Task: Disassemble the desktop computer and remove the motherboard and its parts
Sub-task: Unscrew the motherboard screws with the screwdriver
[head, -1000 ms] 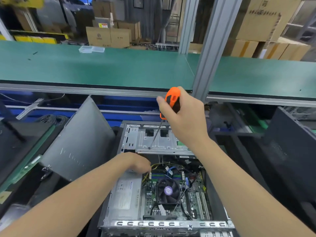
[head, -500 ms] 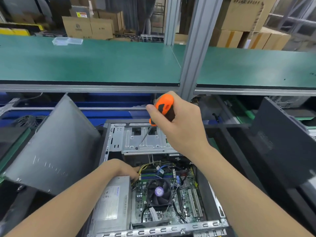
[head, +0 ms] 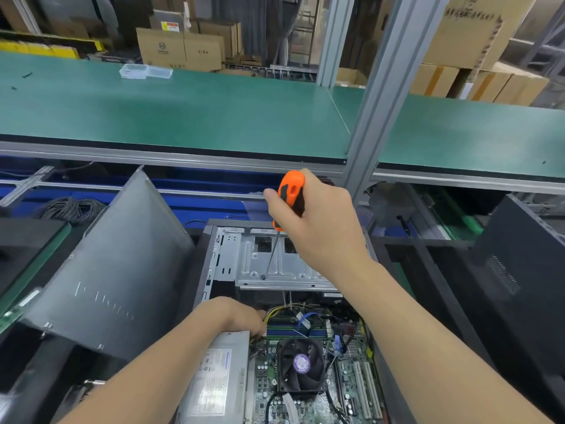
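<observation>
Nearest the camera, the open grey steel desktop computer case [head: 211, 264] lies on its side with the green motherboard [head: 345, 377] still mounted inside, its black square cooler fan [head: 301, 364] in the middle and the silver box-shaped power supply [head: 218, 381] just to its left. The left hand [head: 235, 316] rests at the far end of the power supply, fingers curled down beside the bundle of yellow and black cables [head: 275, 310]; whether its grip is pinching anything cannot be told, as the fingertips are hidden.

Further in, the right hand [head: 318, 224] is wrapped tight around the orange-and-black handle of a screwdriver [head: 290, 194], whose thin shaft slants down to a hole in the silver sheet-metal drive cage [head: 275, 267]. The tip seems to sit on a screw there, though the head is too small to confirm.

The slanted shaft is the main risk: a tilted tip could cam out, strip the screw, or skid towards the cables and board below. A freed screw could drop among the components.

Beyond, the green-topped desk [head: 183, 117] holds a clear plastic box [head: 145, 71].
</observation>
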Motion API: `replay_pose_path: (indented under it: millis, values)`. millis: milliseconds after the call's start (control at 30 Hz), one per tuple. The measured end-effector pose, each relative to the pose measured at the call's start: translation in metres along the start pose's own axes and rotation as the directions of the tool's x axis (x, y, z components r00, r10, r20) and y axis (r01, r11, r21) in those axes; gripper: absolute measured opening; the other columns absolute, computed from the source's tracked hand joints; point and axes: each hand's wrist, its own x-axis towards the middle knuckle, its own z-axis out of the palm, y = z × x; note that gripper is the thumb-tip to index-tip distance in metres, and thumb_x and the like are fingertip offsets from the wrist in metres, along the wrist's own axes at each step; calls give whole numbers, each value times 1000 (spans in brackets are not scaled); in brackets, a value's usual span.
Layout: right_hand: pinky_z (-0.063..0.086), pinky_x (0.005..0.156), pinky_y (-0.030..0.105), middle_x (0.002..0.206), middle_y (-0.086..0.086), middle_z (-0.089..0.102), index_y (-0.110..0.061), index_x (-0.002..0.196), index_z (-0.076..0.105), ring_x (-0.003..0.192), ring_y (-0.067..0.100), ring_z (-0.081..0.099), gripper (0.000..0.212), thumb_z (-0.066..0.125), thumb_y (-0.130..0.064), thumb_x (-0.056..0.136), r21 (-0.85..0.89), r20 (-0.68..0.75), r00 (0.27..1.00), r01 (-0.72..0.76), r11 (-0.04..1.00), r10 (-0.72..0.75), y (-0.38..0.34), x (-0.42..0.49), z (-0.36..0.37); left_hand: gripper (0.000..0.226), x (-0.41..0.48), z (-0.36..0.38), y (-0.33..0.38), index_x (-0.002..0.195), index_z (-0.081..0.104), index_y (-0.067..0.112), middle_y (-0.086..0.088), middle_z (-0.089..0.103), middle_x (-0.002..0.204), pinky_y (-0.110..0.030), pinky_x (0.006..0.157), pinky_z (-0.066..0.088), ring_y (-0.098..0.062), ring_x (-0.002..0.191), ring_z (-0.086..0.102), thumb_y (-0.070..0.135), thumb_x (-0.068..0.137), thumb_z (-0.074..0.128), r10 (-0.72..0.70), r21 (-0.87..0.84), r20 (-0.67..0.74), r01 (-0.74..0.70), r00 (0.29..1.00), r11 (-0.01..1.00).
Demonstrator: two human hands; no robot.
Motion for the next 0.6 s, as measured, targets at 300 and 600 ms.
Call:
replay_pose_path:
  millis: [300, 600]
  values:
    - [32, 52, 31, 52, -6, 41, -17, 78, 44, 51, 14, 43, 41, 54, -51, 99, -15, 64, 998, 9, 1000, -8, 0, 17, 25, 76, 2, 1, 1, 144, 44, 18, -14, 41, 156, -44, 103, 36, -37, 137, 43, 42, 73, 34, -43, 40, -96, 47, 994, 998]
    - [40, 54, 33, 55, -5, 41, -17, 81, 46, 53, 15, 42, 38, 55, -49, 99, -37, 103, 995, 8, 999, -4, 6, 7, 38, 70, 6, 2, 1, 158, 30, 22, -4, 19, 171, -46, 116, 31, -32, 151, 29, 44, 92, 37, -74, 65, -140, 83, 987, 994]
